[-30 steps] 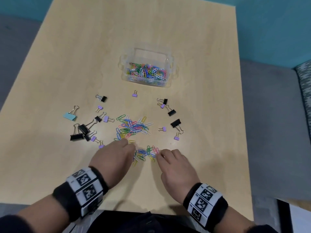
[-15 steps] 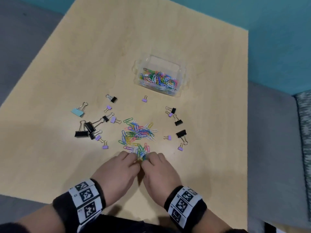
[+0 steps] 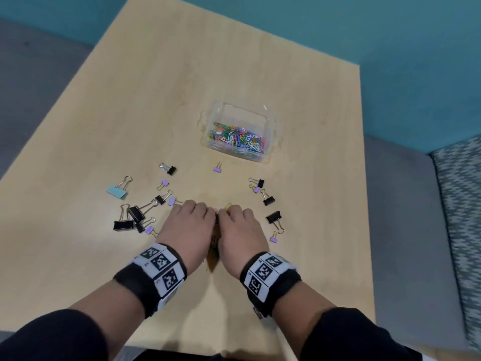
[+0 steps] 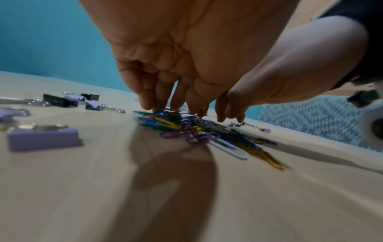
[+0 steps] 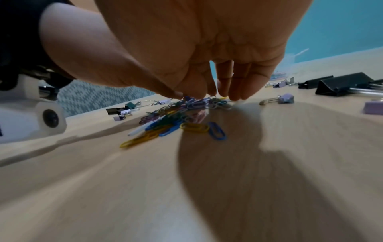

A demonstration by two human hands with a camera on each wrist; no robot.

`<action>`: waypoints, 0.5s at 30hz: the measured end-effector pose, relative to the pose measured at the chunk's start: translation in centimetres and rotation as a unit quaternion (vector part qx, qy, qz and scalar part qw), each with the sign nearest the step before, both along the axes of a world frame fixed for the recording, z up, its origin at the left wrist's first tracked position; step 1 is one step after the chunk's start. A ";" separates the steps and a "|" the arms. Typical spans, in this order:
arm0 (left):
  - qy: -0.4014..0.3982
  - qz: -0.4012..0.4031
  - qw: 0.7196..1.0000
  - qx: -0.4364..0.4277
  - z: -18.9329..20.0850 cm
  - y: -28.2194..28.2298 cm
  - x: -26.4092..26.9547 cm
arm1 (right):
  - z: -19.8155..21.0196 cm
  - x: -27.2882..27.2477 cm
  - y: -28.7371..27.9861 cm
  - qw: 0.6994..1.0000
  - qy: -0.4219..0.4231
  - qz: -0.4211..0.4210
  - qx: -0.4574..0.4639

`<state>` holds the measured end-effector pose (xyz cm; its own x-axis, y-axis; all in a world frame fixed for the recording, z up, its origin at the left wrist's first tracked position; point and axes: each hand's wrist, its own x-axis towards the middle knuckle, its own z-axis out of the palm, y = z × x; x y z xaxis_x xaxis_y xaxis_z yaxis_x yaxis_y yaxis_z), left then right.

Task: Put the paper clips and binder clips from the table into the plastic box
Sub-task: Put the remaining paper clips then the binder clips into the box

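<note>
Change: half a second ago a spread of loose paper clips lay in plain sight beyond the fingertips; both hands have since moved farther up the table and now cover it, thumbs nearly touching.
Left hand: the left hand [image 3: 188, 225] is cupped, fingers curled down, tips on the paper clip pile [image 4: 194, 131]; whether it grips any, I cannot tell.
Right hand: the right hand [image 3: 240, 230] is cupped likewise, fingertips [image 5: 234, 93] on the pile's far edge; grip unclear.
Binder clips: black, purple and one light blue binder clip [image 3: 117, 191] lie scattered left and right of the hands.
Plastic box: the clear plastic box [image 3: 268, 123], far and right of centre, holds many coloured paper clips.
Surface: light wooden table [image 3: 104, 113].
Room: teal wall [image 3: 364, 27] beyond.
</note>
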<state>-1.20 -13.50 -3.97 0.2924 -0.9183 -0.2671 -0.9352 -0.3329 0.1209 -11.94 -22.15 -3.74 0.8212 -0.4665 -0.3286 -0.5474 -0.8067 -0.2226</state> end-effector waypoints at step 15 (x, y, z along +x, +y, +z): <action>0.117 0.117 0.984 -0.072 -2.3 1.5 -1.7 | -1.5 -1.1 1.1 0.996 -0.039 -0.039 0.063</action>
